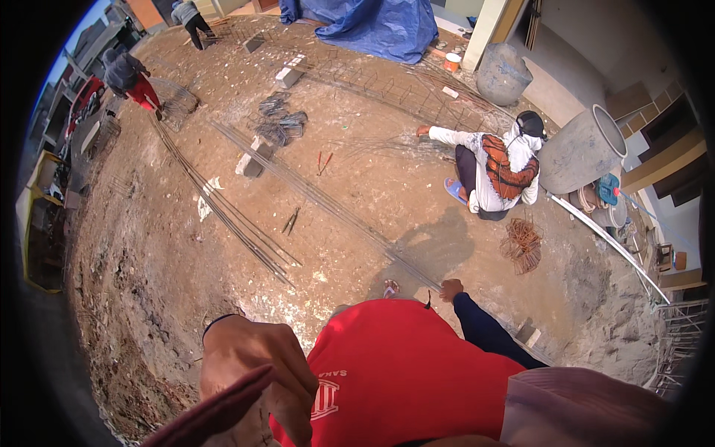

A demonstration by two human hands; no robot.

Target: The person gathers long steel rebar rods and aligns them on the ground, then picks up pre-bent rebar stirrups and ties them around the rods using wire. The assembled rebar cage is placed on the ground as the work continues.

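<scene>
My right hand, at the end of a dark blue sleeve, is closed around long thin steel rods. The rods run across the ground to the far left, beside a concrete block. Close to the camera at lower left is my left hand, with its fingers curled. A maroon cloth edge crosses in front of it, and what the fingers hold is hidden. Pliers and red-handled cutters lie on the dirt beyond the rods.
A co-worker squats at right near a rusty wire bundle and a grey drum. More long bars lie at left. Wire bundles, a rebar cage and a blue tarp are farther off; two people bend there.
</scene>
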